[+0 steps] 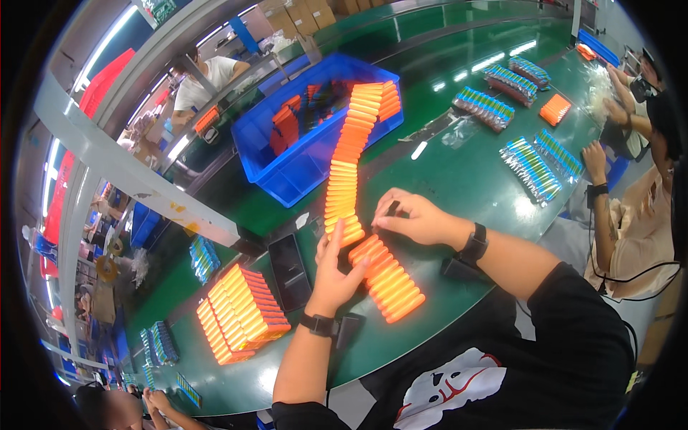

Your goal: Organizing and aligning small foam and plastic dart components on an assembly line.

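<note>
Left hand point(337, 269) is lying open, fingers spread, palm edge pressing against the near end of a short row of bright orange cylindrical cells point(387, 278) lying side by side on the glossy green conveyor table point(459, 179). Right hand point(416, 218) is pinching closed at thumb and forefinger, right at the gap where that row is meeting the long curved line of the same orange cells point(347, 161) running back to the blue plastic bin point(287, 168); can't tell if it's gripping a cell or something small and dark. Looks like the separating/squaring step: a batch being split off the long line. Next move probably needs both hands squeezing the short row's ends so no cells roll loose. Bigger stacked block of orange cells point(240, 312) is sitting to the left, apart.
</note>
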### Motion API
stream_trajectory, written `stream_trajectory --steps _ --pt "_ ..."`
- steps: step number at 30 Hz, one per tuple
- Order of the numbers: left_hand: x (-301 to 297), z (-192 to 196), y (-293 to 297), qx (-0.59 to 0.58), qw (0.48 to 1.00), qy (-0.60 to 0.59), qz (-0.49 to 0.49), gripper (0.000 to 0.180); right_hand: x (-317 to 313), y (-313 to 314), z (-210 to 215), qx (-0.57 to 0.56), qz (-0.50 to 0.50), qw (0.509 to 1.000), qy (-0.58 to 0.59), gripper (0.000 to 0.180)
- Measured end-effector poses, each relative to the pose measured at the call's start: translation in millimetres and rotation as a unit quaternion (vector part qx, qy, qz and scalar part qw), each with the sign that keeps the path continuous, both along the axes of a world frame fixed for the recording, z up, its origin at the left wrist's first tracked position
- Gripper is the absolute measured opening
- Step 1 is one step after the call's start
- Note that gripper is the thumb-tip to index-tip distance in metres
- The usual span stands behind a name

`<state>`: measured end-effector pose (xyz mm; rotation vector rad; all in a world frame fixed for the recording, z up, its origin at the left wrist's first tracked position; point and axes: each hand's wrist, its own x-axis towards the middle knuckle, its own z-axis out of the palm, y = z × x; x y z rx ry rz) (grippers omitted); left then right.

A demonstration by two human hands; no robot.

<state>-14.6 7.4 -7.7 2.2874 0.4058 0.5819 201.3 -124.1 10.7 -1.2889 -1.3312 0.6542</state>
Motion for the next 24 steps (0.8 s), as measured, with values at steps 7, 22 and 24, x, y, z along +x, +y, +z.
stream_trajectory --steps 7,22,24 --pt "-2.7 25.5 -25.4 -0.019 0.99 0.003 -0.14 0.089 -11.4 -12.5 8.0 -0.078 0.172 0.969 0.159 0.024" --pt "8.6 38.4 -5.7 -0.289 0.943 -0.105 -0.127 0.099 -30.5 -35.3 20.9 -0.253 0.564 0.781 0.091 0.02" --pt "9.2 15.3 3.9 -0.24 0.961 -0.086 -0.104 0.1 -27.5 -30.2 22.2 -0.258 0.542 0.793 0.106 0.021"
